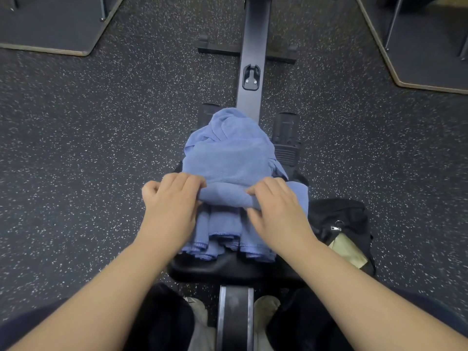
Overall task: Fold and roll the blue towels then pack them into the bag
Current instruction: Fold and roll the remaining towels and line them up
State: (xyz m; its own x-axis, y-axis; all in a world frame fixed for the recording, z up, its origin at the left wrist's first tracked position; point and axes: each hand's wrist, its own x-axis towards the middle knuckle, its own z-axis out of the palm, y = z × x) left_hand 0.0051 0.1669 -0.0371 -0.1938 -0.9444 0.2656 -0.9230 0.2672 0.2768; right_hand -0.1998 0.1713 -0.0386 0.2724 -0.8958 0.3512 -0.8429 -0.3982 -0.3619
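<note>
A pile of blue towels [228,153] lies on the black seat [228,269] of a rowing machine, bunched up at the far end. Across the near part runs a rolled section of towel [225,195]. My left hand [169,206] grips the roll's left end, fingers curled over its top. My right hand [276,206] grips the right end, thumb underneath and fingers over it. Several hemmed towel edges [220,244] hang below the roll. A black bag [342,224] sits on the floor right of the seat, unzipped, with something pale inside.
The rowing machine's rail [250,46] runs away from me, with footrests [286,138] on either side. Speckled dark rubber floor [88,148] surrounds it. Raised platforms [50,26] stand at the far left and far right. My feet [266,307] straddle the rail.
</note>
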